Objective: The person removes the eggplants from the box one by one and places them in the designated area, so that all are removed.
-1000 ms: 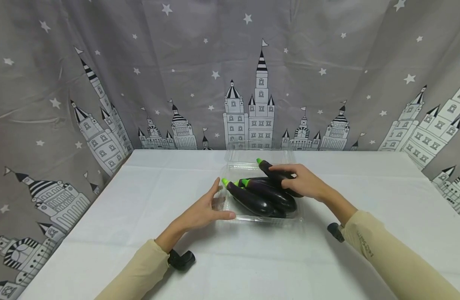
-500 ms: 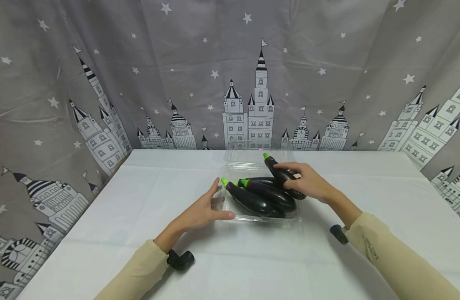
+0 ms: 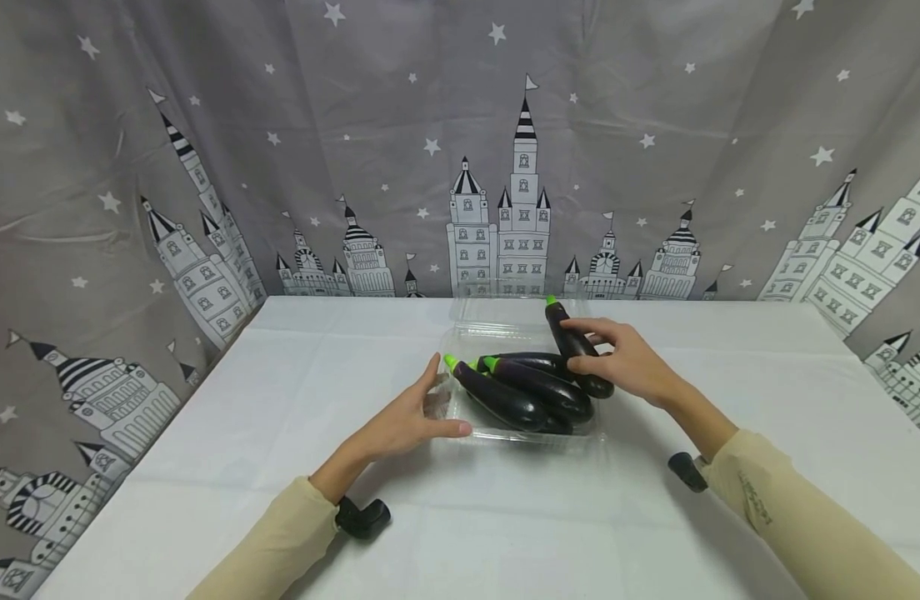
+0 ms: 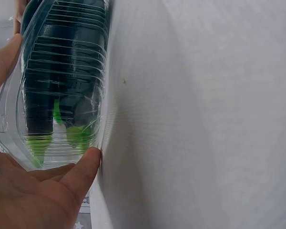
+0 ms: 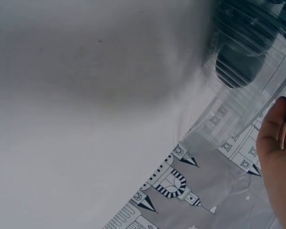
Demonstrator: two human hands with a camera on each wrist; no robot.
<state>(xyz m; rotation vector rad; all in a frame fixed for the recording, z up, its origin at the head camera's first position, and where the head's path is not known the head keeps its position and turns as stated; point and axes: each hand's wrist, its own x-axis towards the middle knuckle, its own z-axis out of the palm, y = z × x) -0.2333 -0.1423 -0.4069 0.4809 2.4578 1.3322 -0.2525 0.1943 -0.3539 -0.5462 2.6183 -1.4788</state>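
A clear plastic clamshell box (image 3: 460, 417) stands with its lid (image 3: 497, 310) folded back, and several dark purple eggplants (image 3: 505, 400) with green stem ends lie in it. My right hand (image 3: 627, 360) pinches one eggplant (image 3: 572, 340) between thumb and fingers, over the box's right side, its stem end pointing to the back. Spread around the box's left end, my left hand (image 3: 411, 421) has its thumb at the front corner. In the left wrist view a fingertip (image 4: 91, 155) touches the ribbed box wall (image 4: 66, 71). The right wrist view shows only part of the right hand (image 5: 276, 143).
A white cloth (image 3: 280, 400) covers the table beneath the box. Behind it hangs a grey curtain (image 3: 385, 108) printed with castles and stars. Black camera mounts (image 3: 362, 518) sit at both wrists.
My right hand has shifted a little to the right with its eggplant, which has turned more upright, stem end toward the back. The left hand and the box have stayed put.
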